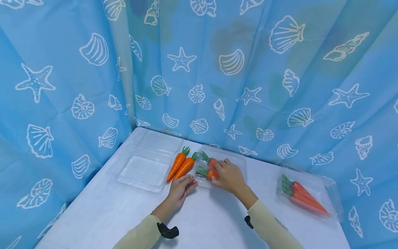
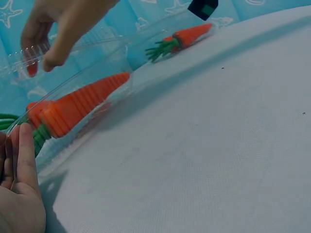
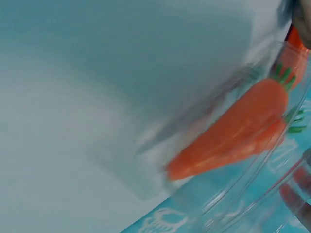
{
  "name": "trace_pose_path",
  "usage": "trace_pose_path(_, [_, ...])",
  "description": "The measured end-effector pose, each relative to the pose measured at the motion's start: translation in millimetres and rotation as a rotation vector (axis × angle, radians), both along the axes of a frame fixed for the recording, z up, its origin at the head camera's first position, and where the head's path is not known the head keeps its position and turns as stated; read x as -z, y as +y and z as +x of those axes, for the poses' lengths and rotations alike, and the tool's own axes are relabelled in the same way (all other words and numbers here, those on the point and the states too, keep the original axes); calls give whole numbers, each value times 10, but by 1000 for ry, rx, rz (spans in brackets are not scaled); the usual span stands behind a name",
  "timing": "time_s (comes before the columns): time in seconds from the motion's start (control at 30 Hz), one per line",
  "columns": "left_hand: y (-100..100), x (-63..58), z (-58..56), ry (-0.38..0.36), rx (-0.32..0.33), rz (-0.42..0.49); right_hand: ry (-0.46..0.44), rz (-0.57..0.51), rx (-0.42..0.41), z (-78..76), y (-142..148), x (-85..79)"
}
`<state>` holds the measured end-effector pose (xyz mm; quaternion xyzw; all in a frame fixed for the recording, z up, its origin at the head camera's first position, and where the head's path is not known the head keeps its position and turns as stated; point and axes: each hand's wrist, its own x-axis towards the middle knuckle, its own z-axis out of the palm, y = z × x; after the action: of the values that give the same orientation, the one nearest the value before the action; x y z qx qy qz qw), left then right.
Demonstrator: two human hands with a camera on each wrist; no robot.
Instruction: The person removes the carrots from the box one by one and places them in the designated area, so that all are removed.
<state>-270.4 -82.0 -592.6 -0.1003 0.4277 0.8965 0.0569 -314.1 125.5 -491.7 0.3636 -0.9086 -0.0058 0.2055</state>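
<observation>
A clear plastic clamshell container [image 1: 240, 162] holds two orange toy carrots [image 2: 80, 107] with green tops. My right hand [image 1: 228, 174] is over this container, and in the left wrist view its thumb and fingers [image 2: 51, 60] lie on either side of the clear rim. At the near left corner is my left hand [image 1: 182, 189]; its forefinger [image 2: 25, 150] looks straight and touches the container's edge. Through the plastic in the right wrist view the carrots [image 3: 233, 131] appear tilted. The right hand's fingertips [image 3: 294, 194] show at that frame's right edge, partly cut off.
Two loose carrots [image 1: 181, 166] lie left of the container. Beyond them, an opened clear container [image 1: 141, 173] is spread on the white table [image 1: 192, 224]. Another container [image 1: 331, 193] with carrots in it stands at the right. A blue shell-patterned curtain [image 1: 202, 69] borders the table.
</observation>
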Motion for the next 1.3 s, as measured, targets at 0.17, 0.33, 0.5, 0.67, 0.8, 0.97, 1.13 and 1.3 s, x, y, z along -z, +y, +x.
trace_pose_path(0.17, [-14, 13, -1, -10, 0, -18, -31, -17, 2, 40, 221, 61])
trace_pose_path(0.33, [-29, 20, 20, -25, -29, -12, -35, -40, -8, 78, 370, 137])
trace_pose_path(0.5, [-49, 3, 26, -69, -93, 69, -53, -71, 27, 127, 461, 184])
trace_pose_path(0.67, [-68, -23, 19, -109, -163, 116, -68, -85, 25, 155, 501, 191])
trace_pose_path(0.8, [-23, -36, 10, -122, -167, 93, -72, -82, 20, 167, 509, 192])
trace_pose_path(0.97, [116, -60, -42, -137, -119, 20, -61, -88, 20, 149, 564, 206])
trace_pose_path(1.13, [267, -80, -64, -137, -71, 15, -57, -92, 19, 158, 594, 204])
trace_pose_path(1.3, [500, -114, -40, -131, -5, -4, -23, -100, 9, 163, 591, 201])
